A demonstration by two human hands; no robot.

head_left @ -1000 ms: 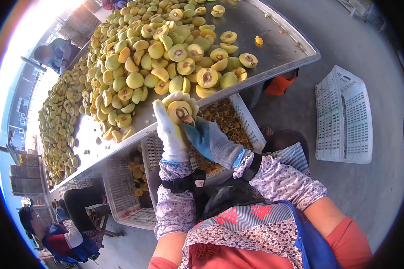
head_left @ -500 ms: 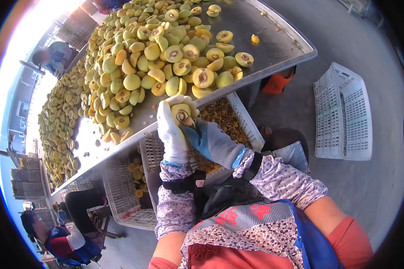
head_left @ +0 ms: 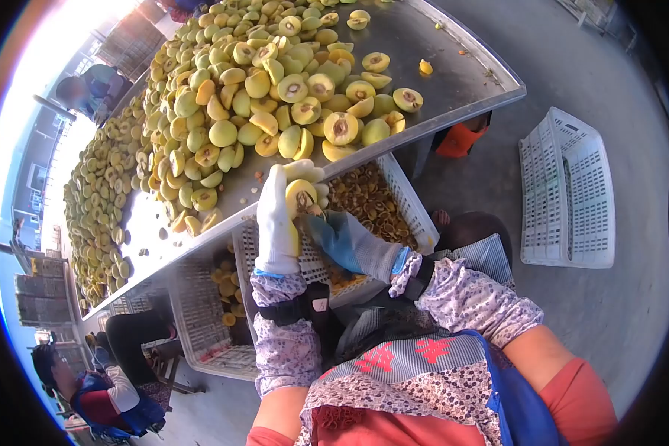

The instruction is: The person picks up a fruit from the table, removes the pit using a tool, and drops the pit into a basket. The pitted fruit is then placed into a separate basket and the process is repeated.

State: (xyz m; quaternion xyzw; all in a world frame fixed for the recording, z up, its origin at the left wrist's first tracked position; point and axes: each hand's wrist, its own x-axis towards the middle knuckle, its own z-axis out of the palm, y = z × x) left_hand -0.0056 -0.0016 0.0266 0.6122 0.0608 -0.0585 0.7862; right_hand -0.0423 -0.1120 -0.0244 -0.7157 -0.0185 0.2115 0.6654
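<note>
My left hand (head_left: 277,223), in a white glove, is closed around a yellow-green peach half (head_left: 299,197), its cut face turned toward my right hand. My right hand (head_left: 353,241), in a blue and grey glove, is closed just below and right of the fruit. Something small and brown shows at its fingertips, too small to make out. Both hands are over the near edge of a metal table (head_left: 453,97). Heaped on that table are many peach halves (head_left: 223,134), some showing brown stone hollows.
Under the table edge, a white crate (head_left: 416,208) holds brown stone pieces. Left of it, another crate (head_left: 193,320) contains peach halves. A white plastic crate (head_left: 569,193) stands on the floor at right. One person (head_left: 111,394) sits lower left; another (head_left: 93,89) is across the table.
My right hand has drawn slightly down and away from the peach half's cut face. My left hand has shifted a little left, still holding the fruit.
</note>
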